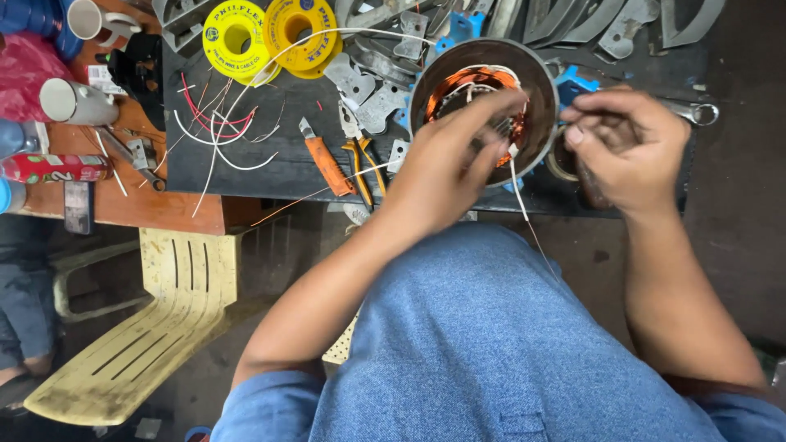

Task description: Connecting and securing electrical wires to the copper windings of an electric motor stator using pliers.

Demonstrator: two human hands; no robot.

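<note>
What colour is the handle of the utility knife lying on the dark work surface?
Orange. The utility knife shows clearly in the head view, left of the left hand.

Just one view, worn on the head, looking straight down from close above. Near the bottom, a blue cloth lap [483, 344]. Near the top, the black flat worktop [270, 155] with two yellow wire spools [266, 37]. At left, a pale yellow plastic chair [147, 327] lower down
</note>
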